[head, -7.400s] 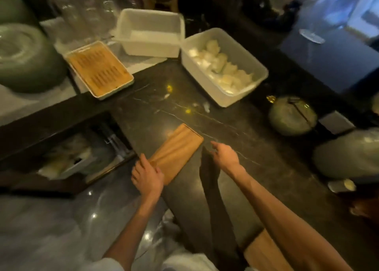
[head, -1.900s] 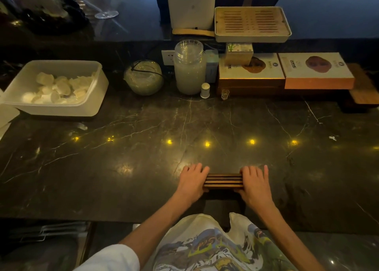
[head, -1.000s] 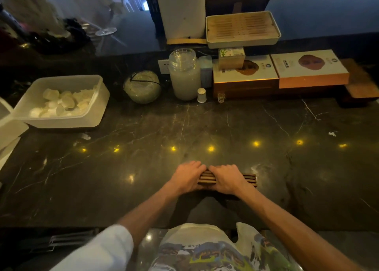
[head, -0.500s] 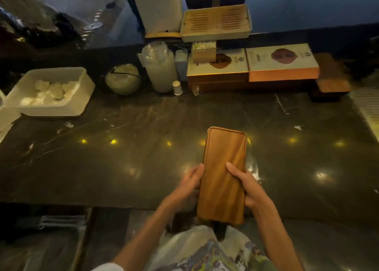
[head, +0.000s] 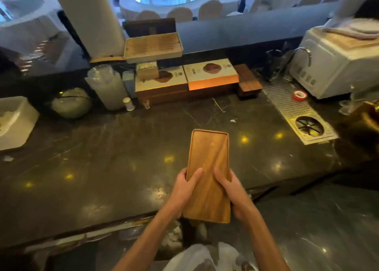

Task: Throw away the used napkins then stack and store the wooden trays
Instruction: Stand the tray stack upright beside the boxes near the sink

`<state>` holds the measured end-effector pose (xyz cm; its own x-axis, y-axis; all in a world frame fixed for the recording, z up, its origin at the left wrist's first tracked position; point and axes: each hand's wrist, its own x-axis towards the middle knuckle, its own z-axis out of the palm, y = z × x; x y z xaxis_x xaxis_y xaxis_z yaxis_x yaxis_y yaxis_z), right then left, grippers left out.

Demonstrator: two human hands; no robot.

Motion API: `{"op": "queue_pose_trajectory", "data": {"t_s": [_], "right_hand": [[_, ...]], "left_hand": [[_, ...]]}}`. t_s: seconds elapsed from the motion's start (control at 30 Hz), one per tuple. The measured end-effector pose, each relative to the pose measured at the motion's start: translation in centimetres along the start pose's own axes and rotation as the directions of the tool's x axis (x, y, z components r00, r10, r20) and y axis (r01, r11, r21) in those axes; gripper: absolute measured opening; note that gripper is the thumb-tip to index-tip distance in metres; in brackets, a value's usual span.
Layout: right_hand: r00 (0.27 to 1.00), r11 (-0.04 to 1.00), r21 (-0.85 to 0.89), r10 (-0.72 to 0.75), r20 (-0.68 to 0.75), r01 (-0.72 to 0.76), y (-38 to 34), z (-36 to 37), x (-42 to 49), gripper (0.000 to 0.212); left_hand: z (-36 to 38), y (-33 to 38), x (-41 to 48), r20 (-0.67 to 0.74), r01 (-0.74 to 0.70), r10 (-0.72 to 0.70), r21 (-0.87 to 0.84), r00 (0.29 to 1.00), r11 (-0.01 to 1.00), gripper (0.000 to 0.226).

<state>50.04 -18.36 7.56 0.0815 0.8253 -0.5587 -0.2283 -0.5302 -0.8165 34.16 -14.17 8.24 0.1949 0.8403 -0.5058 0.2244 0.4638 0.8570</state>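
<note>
I hold the wooden tray (head: 208, 174) lengthwise above the near edge of the dark stone counter (head: 102, 158). My left hand (head: 183, 190) grips the tray's left long edge and my right hand (head: 232, 193) grips its right long edge, each closed on it with the thumb laid on top. Whether more trays sit under this one cannot be seen.

Hazard, as I judge it: the tray's near end overhangs the counter edge. If either grip loosens, it could tip toward me and fall to the floor.

Materials: the tray is a long rectangle with rounded corners and a low raised rim, smooth brown wood with lengthwise grain. The counter is polished and veined, reflecting small yellow lights.
</note>
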Motion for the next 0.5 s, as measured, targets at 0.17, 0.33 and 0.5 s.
{"op": "queue_pose_trajectory", "data": {"t_s": [0.17, 0.33, 0.5], "right_hand": [[0.989, 0.997, -0.067, -0.043, -0.143, 0.034, 1.9, -3.9, -6.2, 0.092], [0.969, 0.989, -0.13, -0.091, -0.229, 0.063, 1.7, -9.0, -9.3, 0.084], [0.979, 0.994, -0.106, -0.05, -0.198, 0.03, 1.3, -14.6, -9.4, 0.074]], "left_hand": [[5.2, 0.2, -2.5, 0.094, 0.012, -0.008, -0.045, 0.996, 0.999, 0.066], [11.2, -0.1, -5.0, 0.156, 0.068, -0.055, -0.083, 0.986, 0.994, 0.069], [16.6, 0.5, -5.0, 0.132, 0.082, -0.069, -0.096, 0.989, 0.992, 0.083]]}}
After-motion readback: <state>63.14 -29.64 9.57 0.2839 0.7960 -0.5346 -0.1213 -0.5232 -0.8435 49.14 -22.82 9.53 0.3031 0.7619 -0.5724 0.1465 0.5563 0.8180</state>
